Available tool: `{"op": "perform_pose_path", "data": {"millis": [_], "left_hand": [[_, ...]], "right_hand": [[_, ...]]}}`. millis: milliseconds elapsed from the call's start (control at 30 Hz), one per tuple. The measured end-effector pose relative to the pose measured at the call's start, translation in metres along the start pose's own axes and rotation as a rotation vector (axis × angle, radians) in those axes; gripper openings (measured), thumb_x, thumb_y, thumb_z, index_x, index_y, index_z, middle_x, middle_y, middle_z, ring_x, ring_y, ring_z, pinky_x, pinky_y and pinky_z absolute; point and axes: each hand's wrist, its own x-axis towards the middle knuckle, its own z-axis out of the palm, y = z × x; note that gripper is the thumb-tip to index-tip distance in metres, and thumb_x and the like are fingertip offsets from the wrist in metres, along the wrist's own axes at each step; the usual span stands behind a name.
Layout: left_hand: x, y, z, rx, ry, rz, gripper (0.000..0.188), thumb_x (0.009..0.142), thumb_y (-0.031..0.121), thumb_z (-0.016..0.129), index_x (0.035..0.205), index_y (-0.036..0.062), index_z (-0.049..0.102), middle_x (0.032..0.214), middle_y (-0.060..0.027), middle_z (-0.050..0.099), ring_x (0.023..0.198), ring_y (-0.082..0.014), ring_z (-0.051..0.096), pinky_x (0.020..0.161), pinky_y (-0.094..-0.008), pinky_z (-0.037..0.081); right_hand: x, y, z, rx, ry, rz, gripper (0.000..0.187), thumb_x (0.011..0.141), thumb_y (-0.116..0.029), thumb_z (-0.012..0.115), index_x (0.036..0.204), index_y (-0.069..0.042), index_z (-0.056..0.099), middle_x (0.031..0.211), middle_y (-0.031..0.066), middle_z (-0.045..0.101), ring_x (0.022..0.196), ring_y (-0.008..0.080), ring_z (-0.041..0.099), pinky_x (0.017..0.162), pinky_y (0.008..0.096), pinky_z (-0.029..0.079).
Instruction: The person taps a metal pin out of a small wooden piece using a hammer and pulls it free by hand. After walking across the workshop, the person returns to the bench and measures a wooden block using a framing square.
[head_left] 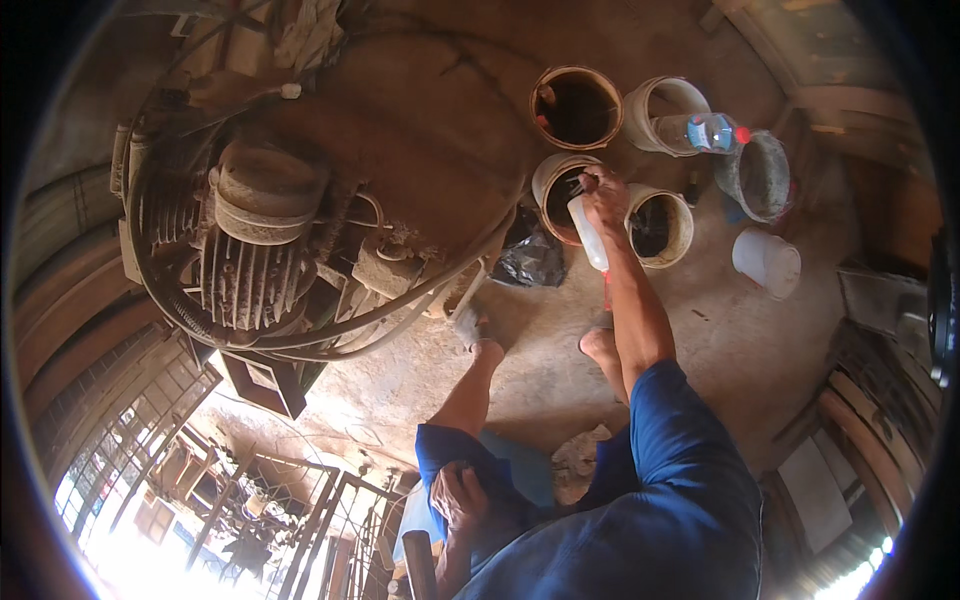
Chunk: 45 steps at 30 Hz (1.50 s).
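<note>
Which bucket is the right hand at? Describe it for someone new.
Start at the big finned machine on the left, then go right to the black plastic bag on the floor. The bucket stands just beyond that bag. Unlike its neighbours, it has the right hand at its mouth.

At left, a dusty finned machine (245, 275) is looped by a hose (410, 299). Below it, barred metalwork (317, 520) is brightly backlit.
</note>
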Motion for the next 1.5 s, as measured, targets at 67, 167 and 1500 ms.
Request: {"op": "perform_pose_path", "data": {"millis": [67, 167, 1500], "left_hand": [[0.003, 0.002, 0.001, -0.033, -0.038, 0.006, 0.01, 0.089, 0.013, 0.056, 0.092, 0.0036, 0.058, 0.078, -0.0161, 0.063, 0.068, -0.037, 0.061, 0.064, -0.0466, 0.047], [0.007, 0.007, -0.002, -0.06, -0.083, -0.027, 0.011, 0.09, 0.015, 0.055, 0.093, 0.0043, 0.058, 0.079, -0.0169, 0.063, 0.07, -0.0376, 0.061, 0.065, -0.0476, 0.047], [-0.056, -0.099, -0.248, -1.281, 0.58, -0.378, 0.024, 0.101, 0.026, 0.045, 0.097, 0.0031, 0.048, 0.08, -0.0102, 0.06, 0.067, -0.0187, 0.06, 0.063, -0.0345, 0.05]], "right_hand": [[0.003, 0.025, -0.026, 0.262, 0.194, 0.08, 0.026, 0.086, -0.03, 0.069, 0.095, -0.006, 0.07, 0.084, 0.0135, 0.07, 0.075, 0.0277, 0.067, 0.071, 0.0365, 0.051], [-0.013, 0.03, -0.058, 0.226, 0.234, 0.193, 0.015, 0.085, -0.015, 0.072, 0.094, -0.003, 0.07, 0.075, 0.006, 0.069, 0.067, 0.0112, 0.061, 0.064, 0.0287, 0.049], [-0.449, -0.548, -0.146, -0.12, -1.491, -0.929, 0.019, 0.091, -0.021, 0.052, 0.091, -0.002, 0.055, 0.07, 0.0056, 0.055, 0.066, 0.0145, 0.055, 0.058, 0.0327, 0.045]]}}
